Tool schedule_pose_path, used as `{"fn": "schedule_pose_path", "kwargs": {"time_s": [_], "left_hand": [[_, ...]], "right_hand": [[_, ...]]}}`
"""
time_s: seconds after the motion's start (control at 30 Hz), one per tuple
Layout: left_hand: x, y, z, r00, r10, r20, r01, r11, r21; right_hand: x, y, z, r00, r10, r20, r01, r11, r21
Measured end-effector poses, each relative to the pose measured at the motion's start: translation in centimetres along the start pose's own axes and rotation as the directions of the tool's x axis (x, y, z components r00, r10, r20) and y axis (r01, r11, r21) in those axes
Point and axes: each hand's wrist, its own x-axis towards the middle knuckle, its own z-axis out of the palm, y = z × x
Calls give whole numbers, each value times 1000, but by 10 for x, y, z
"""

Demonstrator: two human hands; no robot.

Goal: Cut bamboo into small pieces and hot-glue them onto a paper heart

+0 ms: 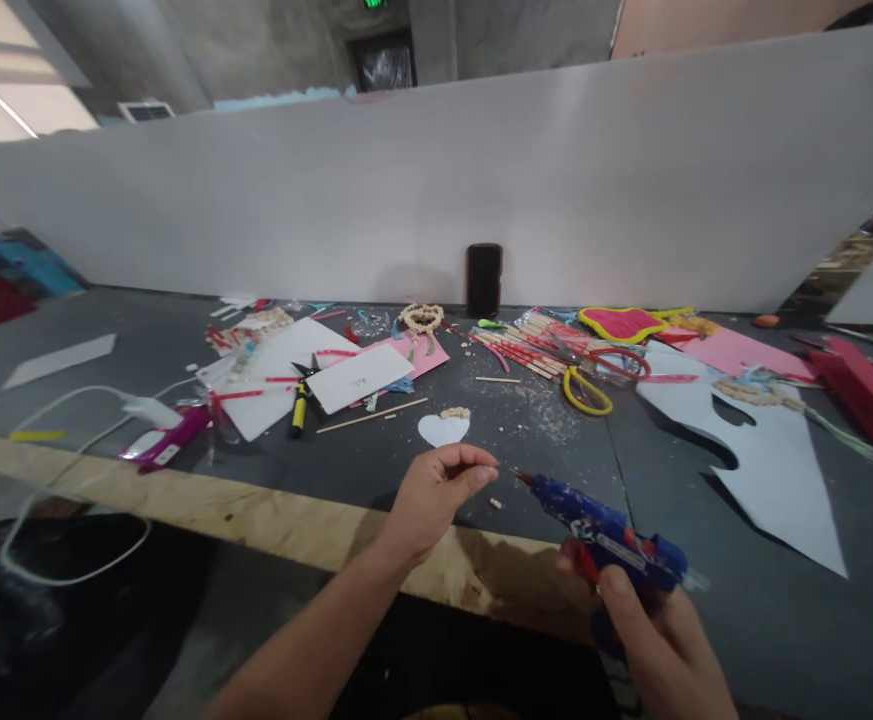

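My right hand (653,625) is wrapped round a blue hot glue gun (605,530), whose nozzle points left. Close to that nozzle, my left hand (443,490) is closed in a pinch, thumb against forefinger. Whatever sits between those fingertips is too small to make out. Just beyond the left hand lies a white paper heart (440,430), its upper right edge lined with small beige pieces (455,412). A short, light bit of stick (495,503) rests on the dark table between my hands.
Yellow-handled scissors (587,392) and patterned paper straws (530,345) lie beyond the glue gun. Cut white paper (766,450) spreads on the right. Black-and-yellow pliers (299,405) and a purple device (166,438) with a white cable are leftward. A phone (484,280) leans against the white partition (376,200).
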Motion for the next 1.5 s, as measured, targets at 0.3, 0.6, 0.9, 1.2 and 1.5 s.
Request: {"fn": "schedule_pose_path", "kwargs": {"time_s": [0.3,0.6,0.9,1.2,1.5], "left_hand": [[-10,-1,0,999,-54,1,53,971,-231],[-12,0,0,998,-69,10,69,979,-192],[-13,-2,0,998,-67,14,69,977,-203],[-13,-1,1,998,-67,7,68,981,-184],[-12,-4,1,998,-56,-10,53,984,-169]], "right_hand": [[-1,-7,2,971,-205,120,222,964,-148],[-1,-4,5,969,-218,117,236,956,-174],[-4,4,2,972,-196,128,221,951,-217],[-6,3,3,981,-182,68,193,961,-198],[-6,8,3,972,-220,87,234,948,-215]]}}
